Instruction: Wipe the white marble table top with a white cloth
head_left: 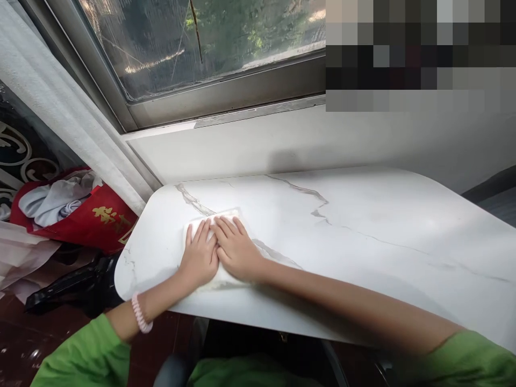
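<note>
A folded white cloth (228, 277) lies flat on the left part of a white marble-patterned table (363, 215). Pressed on its left half is my left hand (200, 253), palm down, fingers stretched out and slightly apart. My right hand (237, 248) rests palm down beside it, fingers extended toward the cloth's far edge. The two hands touch at the thumbs and index fingers. A pale pink coiled band (141, 314) circles my left wrist. Neither hand is wrapped around the cloth, and both palms hide much of it.
Beyond the table stand a white wall (226, 156) and a metal-framed window (226, 88). To the left are a white curtain (80, 102), a red bag (97, 217) filled with fabric, and a black object (76, 285) near the table's rounded corner. The upper right is pixelated.
</note>
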A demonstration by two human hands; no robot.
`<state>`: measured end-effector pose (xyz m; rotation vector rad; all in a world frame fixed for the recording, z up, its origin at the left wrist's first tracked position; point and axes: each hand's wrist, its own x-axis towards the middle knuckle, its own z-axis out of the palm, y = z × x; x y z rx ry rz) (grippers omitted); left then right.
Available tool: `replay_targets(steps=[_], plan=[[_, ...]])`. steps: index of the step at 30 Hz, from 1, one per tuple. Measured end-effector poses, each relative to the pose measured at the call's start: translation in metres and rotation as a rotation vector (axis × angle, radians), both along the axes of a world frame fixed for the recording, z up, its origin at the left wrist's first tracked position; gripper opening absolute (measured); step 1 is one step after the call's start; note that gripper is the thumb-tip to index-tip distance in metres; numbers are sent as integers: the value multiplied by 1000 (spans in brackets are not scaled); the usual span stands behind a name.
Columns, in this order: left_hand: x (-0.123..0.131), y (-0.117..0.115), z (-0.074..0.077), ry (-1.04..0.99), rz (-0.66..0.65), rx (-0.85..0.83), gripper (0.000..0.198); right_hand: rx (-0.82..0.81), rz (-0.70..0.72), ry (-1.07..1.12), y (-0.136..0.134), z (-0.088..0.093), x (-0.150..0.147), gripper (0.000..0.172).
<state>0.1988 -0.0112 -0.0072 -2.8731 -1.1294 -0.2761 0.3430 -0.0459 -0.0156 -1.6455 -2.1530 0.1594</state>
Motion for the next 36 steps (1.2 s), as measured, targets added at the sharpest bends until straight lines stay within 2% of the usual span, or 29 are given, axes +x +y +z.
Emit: replay_targets(steps=[8,11,15,20,25,28,31,36], plan=[[80,121,-1,0,26,6,44,68,-136,-81,111,-7,66,53],[101,146,-2,-3,31,12,44,91,-160,-86,137,-10,85,52],[111,156,-3,6,54,23,44,95,-159,-70,149,-12,95,51],[107,148,-3,41,47,29,45,58,-177,-51,142,-12,93,51],[100,122,-4,22,43,45,43,37,-128,-58,118,-12,90,52],[93,99,-7,-7,27,50,42,45,-117,-61,91,-12,85,52],[84,74,-7,-11,-46,47,41,49,-156,-67,57,-12,78,52],[70,18,-6,-9,-132,30,44,39,-151,-96,-7,-11,67,53]])
